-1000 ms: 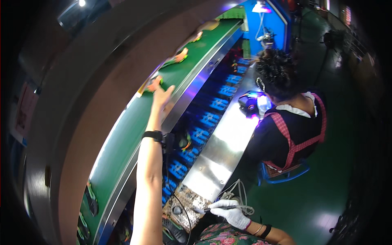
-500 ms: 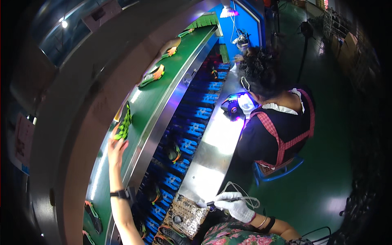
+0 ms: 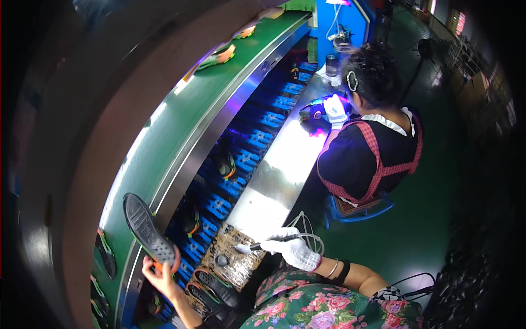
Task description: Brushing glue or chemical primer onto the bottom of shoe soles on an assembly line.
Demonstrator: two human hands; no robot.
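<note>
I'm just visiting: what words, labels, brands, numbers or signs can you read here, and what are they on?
No text can be read clearly.
The sole in the left hand: raised marks, too blurred to read.
The pen-like tool in the gloved right hand: no lettering can be made out.
The reddish panel, far upper right: too blurred to tell.

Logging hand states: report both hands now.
Left hand: closed, holding a dark shoe sole.
Right hand, gloved: closed, holding a black-handled tool.
</note>
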